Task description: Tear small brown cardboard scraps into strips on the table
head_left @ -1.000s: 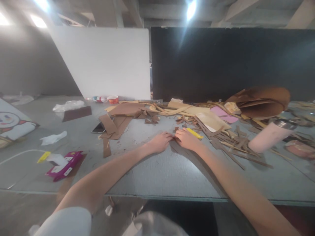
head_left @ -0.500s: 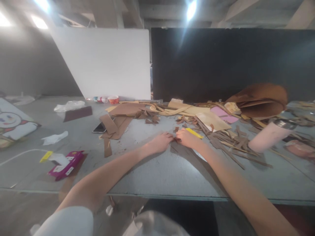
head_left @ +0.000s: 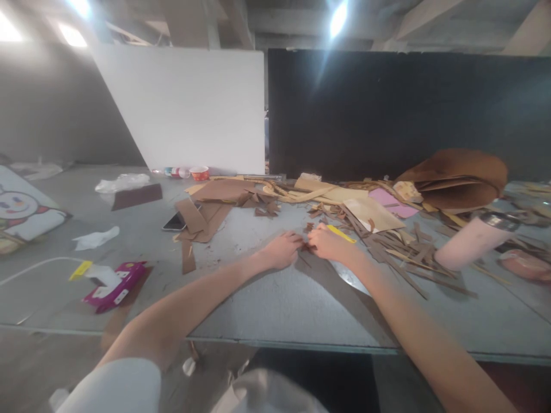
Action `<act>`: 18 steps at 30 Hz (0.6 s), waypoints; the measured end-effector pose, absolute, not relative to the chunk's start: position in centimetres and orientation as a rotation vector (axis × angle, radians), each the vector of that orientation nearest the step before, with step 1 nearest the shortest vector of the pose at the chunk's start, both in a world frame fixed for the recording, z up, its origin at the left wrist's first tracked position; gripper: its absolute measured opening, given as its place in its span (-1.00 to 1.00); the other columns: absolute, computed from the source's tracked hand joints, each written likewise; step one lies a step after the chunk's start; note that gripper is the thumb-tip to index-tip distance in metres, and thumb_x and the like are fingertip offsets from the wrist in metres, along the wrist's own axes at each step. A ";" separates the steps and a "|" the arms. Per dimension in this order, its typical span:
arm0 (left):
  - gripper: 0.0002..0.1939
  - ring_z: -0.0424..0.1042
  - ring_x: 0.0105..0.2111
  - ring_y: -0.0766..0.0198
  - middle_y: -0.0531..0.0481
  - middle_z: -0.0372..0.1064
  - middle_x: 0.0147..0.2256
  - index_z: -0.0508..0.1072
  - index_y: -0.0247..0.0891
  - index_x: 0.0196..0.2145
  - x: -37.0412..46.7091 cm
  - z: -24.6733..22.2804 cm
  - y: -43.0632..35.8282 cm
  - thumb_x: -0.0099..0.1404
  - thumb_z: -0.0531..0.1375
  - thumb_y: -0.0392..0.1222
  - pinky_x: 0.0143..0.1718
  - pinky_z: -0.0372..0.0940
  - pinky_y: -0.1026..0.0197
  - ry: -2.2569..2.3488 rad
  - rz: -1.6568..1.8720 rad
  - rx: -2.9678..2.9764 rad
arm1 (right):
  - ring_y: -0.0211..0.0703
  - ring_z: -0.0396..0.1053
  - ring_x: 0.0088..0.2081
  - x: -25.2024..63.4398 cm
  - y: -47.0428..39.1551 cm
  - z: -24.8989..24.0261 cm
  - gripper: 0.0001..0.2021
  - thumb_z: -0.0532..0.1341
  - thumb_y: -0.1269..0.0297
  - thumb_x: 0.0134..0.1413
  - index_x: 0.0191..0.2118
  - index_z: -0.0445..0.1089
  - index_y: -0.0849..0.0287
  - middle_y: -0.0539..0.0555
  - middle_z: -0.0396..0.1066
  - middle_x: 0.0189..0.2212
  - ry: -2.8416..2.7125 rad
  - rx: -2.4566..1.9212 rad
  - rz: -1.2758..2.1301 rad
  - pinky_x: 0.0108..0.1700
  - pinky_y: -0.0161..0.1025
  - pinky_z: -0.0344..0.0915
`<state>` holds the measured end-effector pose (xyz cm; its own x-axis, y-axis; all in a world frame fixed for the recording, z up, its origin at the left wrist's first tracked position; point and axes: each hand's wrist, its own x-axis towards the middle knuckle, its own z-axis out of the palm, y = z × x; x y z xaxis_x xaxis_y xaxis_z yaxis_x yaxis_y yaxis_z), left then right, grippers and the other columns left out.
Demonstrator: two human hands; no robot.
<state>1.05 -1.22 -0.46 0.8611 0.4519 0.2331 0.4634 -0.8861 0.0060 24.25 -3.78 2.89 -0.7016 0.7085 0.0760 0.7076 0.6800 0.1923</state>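
My left hand [head_left: 283, 250] and my right hand [head_left: 326, 243] meet above the middle of the table, fingertips almost touching. Both are closed in a pinch on a small brown piece of leather-like material [head_left: 306, 247], mostly hidden by the fingers. Just beyond my right hand lies a yellow strip-shaped object [head_left: 341, 233], its kind unclear. A shiny, pale flat thing [head_left: 352, 279] shows partly beneath my right forearm. Small brown scraps [head_left: 317, 211] are scattered past the hands.
Brown strips [head_left: 402, 261] pile up to the right, beside a tilted pink bottle [head_left: 471, 242] and a brown roll [head_left: 456, 175]. Leftward are a phone [head_left: 175, 221] under brown sheets [head_left: 215, 221], a purple packet [head_left: 116, 287] and a white tissue [head_left: 97, 238]. Panels stand behind the table.
The hands stay together in nearly the same place, with the brown piece between them. More of the shiny flat thing shows beneath my right forearm. The whole view has shifted slightly.
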 end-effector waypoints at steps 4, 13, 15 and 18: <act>-0.72 0.41 0.21 0.01 -0.19 0.52 0.16 0.59 -0.26 -0.01 0.9 -0.4 -1.1 0.48 0.11 -0.35 0.29 0.29 -0.03 -0.716 -0.357 -2.978 | 0.01 0.43 -0.26 23.6 -4.8 3.6 -0.74 0.25 0.46 0.29 -0.40 0.62 0.17 0.22 0.58 -0.33 2.841 1.241 0.373 0.07 0.00 0.10; -0.66 0.45 0.20 0.01 -0.20 0.53 0.17 0.60 -0.24 0.04 0.8 -0.3 -0.5 0.46 0.10 -0.39 0.28 0.31 -0.06 -0.696 -0.397 -3.039 | 0.03 0.50 -0.16 23.4 -5.3 3.6 -0.71 0.19 0.32 0.47 -0.25 0.64 0.22 0.21 0.59 -0.26 2.817 1.266 0.433 0.09 -0.02 0.11; -0.65 0.44 0.21 0.01 -0.20 0.54 0.17 0.61 -0.24 0.04 0.7 -0.4 -0.3 0.46 0.09 -0.40 0.29 0.30 -0.06 -0.702 -0.429 -3.050 | 0.04 0.51 -0.12 23.3 -5.2 3.3 -0.71 0.18 0.31 0.49 -0.23 0.63 0.24 0.21 0.59 -0.26 2.833 1.245 0.456 0.11 -0.03 0.11; -0.65 0.44 0.23 0.02 -0.21 0.54 0.17 0.61 -0.25 0.03 0.6 -0.5 -0.2 0.44 0.10 -0.41 0.32 0.31 -0.06 -0.702 -0.484 -3.069 | 0.05 0.51 -0.09 23.2 -5.1 2.9 -0.74 0.19 0.31 0.48 -0.20 0.62 0.25 0.20 0.58 -0.25 2.872 1.204 0.492 0.12 -0.05 0.12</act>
